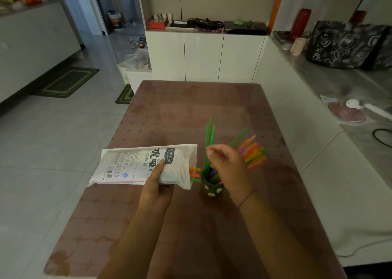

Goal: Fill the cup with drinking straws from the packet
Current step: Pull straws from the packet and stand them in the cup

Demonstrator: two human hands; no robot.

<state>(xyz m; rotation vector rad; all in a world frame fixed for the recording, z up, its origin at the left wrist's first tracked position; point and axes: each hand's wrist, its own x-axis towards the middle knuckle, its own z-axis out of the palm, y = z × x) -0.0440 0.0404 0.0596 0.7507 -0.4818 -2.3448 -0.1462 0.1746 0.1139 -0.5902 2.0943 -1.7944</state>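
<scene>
Left hand [158, 177] grips the packet [146, 164] sideways, mouth toward the right hand [226, 165]; loose straws [195, 173] poking out could slide onto the surface [191, 113]. Right hand is curled just above the cup [212, 190]; I cannot tell whether it holds the green straws [209, 142]. A nudge could tip the cup.
</scene>
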